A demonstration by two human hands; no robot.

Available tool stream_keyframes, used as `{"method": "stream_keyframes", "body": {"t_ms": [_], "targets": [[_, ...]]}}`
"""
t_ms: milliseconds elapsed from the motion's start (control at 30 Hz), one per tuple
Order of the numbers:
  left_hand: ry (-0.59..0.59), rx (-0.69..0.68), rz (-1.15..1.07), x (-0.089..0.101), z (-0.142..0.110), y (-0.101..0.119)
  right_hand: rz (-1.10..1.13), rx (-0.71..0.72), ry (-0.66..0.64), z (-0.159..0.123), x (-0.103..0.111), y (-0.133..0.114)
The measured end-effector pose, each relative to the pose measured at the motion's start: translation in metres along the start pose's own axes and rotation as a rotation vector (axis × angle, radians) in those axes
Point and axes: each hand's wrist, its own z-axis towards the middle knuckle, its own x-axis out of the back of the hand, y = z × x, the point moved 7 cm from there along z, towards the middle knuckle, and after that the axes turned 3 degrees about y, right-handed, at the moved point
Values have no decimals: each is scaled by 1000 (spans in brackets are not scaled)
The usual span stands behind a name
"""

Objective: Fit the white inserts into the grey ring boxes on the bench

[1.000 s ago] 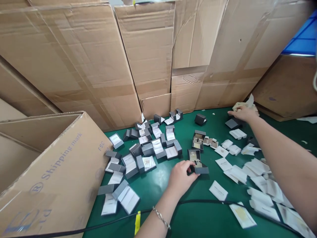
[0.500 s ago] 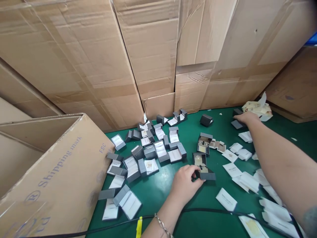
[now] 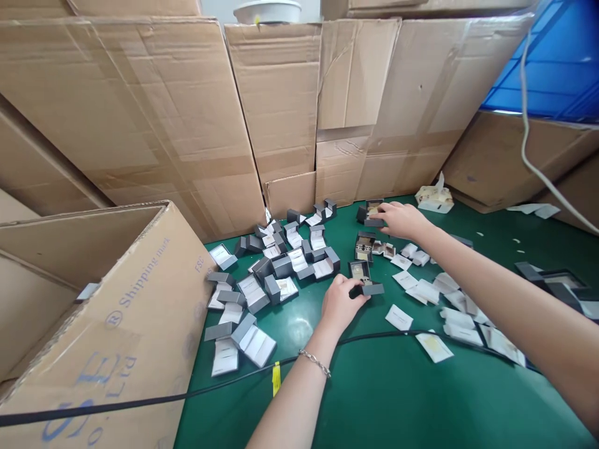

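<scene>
My left hand (image 3: 343, 300), with a chain bracelet at the wrist, pinches the near edge of an opened small grey jewelry box (image 3: 360, 272). This box lies on the green table with a pale insert showing. Farther back, my right hand (image 3: 401, 219) has its fingers closed on another opened jewelry box (image 3: 374, 207), which stands against a dark box (image 3: 361, 214). Between the two hands is a third opened box (image 3: 364, 247) with a light insert. Beside it are small beige insert pieces (image 3: 384, 249). What my fingertips touch inside is partly hidden.
Several opened grey boxes with white linings (image 3: 253, 292) crowd the left. White paper packets (image 3: 423, 290) lie under my right forearm. A black cable (image 3: 243, 376) crosses the front. Cardboard cartons (image 3: 281, 93) wall the back; an open carton (image 3: 140, 312) stands left. A tissue pack (image 3: 435, 198) sits behind.
My right hand has moved left, away from the tissue pack, and now holds an opened box beside the dark one. My left hand stays on its box. The view has shifted upward and right.
</scene>
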Motion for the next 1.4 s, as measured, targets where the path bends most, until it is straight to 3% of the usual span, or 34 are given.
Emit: {"method": "stream_keyframes", "body": {"t_ms": [167,367,667,833,933,1000,1100,1233,1400], "targets": [[14,2,-35,0,2,-3,-2,57,-46,16,-1,-33],[-10,-9,-59,0,1,-1,266,30,-251,48,-29,-62],[5,-41,-43,0,0,0,397,-116,-366,55,-44,-62],[5,-43,-44,-1,-2,-2,543,-187,-346,48,-24,-62],[29,-40,-57,2,-2,-3,650,-203,-171,25,8,-61],[34,-41,-53,4,-2,-3,778,-249,92,-5,33,-51],[32,-50,-39,5,-3,1,925,-430,292,-64,37,-28],[18,-51,-8,5,-4,4,782,-696,311,-130,6,1],[1,-59,35,4,-3,9,358,-586,155,-154,-24,8]]}}
